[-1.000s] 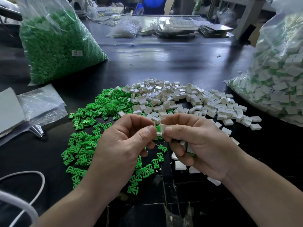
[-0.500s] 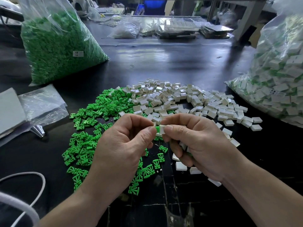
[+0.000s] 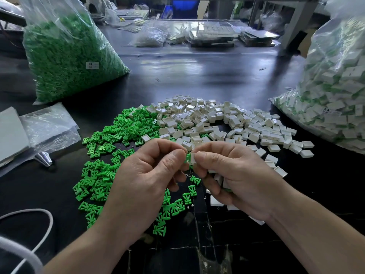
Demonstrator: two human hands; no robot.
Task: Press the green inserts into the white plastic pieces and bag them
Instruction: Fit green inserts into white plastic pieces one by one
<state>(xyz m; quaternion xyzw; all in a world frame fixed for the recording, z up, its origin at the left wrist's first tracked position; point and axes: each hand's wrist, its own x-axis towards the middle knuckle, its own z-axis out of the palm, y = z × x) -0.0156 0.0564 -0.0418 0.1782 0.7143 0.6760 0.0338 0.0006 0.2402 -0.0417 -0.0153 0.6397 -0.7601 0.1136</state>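
Both hands are a little above the dark tabletop (image 3: 197, 76), near its front edge, and they meet at the fingertips. The left hand (image 3: 146, 180) pinches a green insert (image 3: 186, 157) between thumb and forefinger, with the other fingers curled under. The right hand (image 3: 237, 180) pinches a white plastic piece (image 3: 193, 158) in the same way. The insert touches the left side of this piece, but I cannot tell how deep it sits. The lower fingers of the right hand are curled around several more white pieces, partly hidden in the palm. Under and behind the hands lie two heaps that touch each other: the loose green inserts (image 3: 110, 139) on the left and the loose white pieces (image 3: 227, 123) on the right. A big clear bag of green inserts (image 3: 65, 56) stands at the far left, and a clear bag of white pieces with green inside (image 3: 335, 91) leans at the right edge. Some flat empty plastic bags (image 3: 49, 127) lie at the left, and a white cable (image 3: 46, 224) curves in the near left corner.
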